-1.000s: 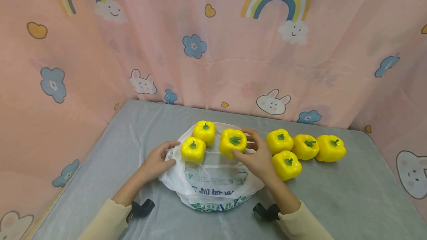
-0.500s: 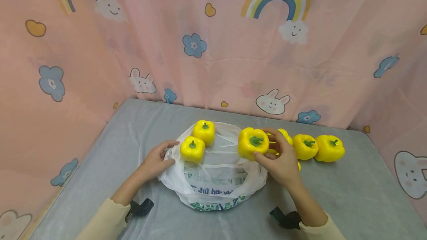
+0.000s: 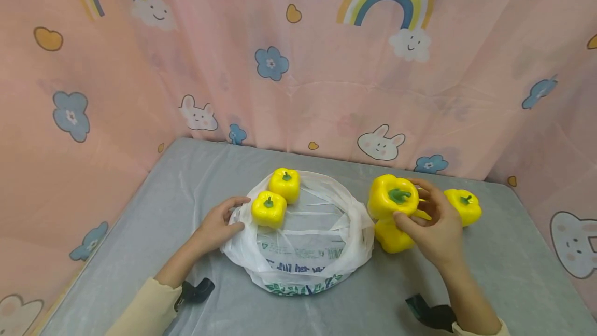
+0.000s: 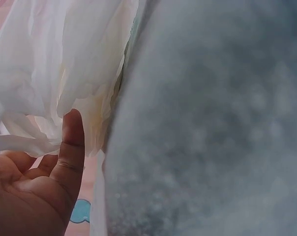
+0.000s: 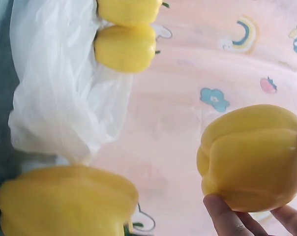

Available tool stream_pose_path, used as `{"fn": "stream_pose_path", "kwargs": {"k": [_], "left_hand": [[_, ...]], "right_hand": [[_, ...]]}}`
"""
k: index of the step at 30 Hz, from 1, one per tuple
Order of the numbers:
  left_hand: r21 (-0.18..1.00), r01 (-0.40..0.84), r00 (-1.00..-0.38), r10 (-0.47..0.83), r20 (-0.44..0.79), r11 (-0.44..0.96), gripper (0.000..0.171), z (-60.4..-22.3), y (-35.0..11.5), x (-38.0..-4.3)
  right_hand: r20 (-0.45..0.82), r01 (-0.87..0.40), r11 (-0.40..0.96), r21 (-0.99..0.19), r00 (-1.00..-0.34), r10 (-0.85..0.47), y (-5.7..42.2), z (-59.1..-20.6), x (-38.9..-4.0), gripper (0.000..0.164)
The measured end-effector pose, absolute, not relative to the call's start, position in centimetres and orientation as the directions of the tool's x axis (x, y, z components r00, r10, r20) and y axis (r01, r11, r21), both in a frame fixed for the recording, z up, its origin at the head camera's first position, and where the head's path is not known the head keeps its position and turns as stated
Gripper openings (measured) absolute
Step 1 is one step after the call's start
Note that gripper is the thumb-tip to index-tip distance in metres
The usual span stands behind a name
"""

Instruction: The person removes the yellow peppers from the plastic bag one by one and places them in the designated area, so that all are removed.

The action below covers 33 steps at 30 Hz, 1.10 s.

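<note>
My right hand (image 3: 434, 229) grips a yellow bell pepper (image 3: 386, 197) by its right side, thumb at the front. The same pepper shows in the right wrist view, raised, with fingertips (image 5: 220, 209) on its side. Below and partly behind it sits another pepper (image 3: 394, 240). A white plastic bag (image 3: 360, 227) lies with its mouth spread wide, green and blue print at the front. Two peppers (image 3: 269, 210) are in its left part. My left hand (image 3: 219, 227) touches the bag's left side, thumb apart from the fingers; the left wrist view shows a finger against the plastic (image 4: 89, 59).
At the right, one more pepper (image 3: 464, 206) stands behind my right hand, which hides others in that row. The grey cloth-covered table (image 3: 527, 268) meets a pink patterned curtain (image 3: 298, 102) at its back. Dark wrist devices (image 3: 196, 292) are at both wrists.
My right hand has moved to the right with the pepper, from over the bag to above the peppers beside it. The left hand stays at the bag's side.
</note>
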<state>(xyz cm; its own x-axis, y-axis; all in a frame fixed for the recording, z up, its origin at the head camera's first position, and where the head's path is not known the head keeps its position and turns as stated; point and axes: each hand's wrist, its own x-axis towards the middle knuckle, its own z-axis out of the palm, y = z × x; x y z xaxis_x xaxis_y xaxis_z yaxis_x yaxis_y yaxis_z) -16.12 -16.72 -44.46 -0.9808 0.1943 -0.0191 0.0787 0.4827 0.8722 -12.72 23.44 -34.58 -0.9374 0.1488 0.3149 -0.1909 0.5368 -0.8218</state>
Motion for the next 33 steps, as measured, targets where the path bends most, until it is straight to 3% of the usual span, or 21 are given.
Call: {"fn": "stream_pose_path", "kwargs": {"k": [7, 20, 27, 33], "left_hand": [[0.868, 0.07, -0.982, 0.186, -0.026, 0.492, 0.052, -44.4, -16.7, -16.1], [0.871, 0.064, -0.982, 0.186, -0.033, 0.487, 0.052, -44.5, -16.7, -16.1], [0.865, 0.056, -0.983, 0.178, -0.039, 0.499, 0.052, -44.4, -16.6, -16.1], [0.861, 0.067, -0.984, 0.178, -0.028, 0.504, 0.051, -44.4, -16.6, -16.1]], "right_hand": [[0.37, -0.196, 0.557, -0.807, -0.903, 0.217, 25.7, -34.2, -12.1, 0.06], [0.309, -0.018, 0.616, -0.788, -0.876, 0.371, 29.6, -35.9, -11.0, 0.06], [0.27, 0.022, 0.623, -0.782, -0.888, 0.371, 31.9, -37.6, -10.8, 0.057], [0.309, -0.047, 0.636, -0.77, -0.899, 0.309, 33.5, -39.0, -10.8, 0.059]]}}
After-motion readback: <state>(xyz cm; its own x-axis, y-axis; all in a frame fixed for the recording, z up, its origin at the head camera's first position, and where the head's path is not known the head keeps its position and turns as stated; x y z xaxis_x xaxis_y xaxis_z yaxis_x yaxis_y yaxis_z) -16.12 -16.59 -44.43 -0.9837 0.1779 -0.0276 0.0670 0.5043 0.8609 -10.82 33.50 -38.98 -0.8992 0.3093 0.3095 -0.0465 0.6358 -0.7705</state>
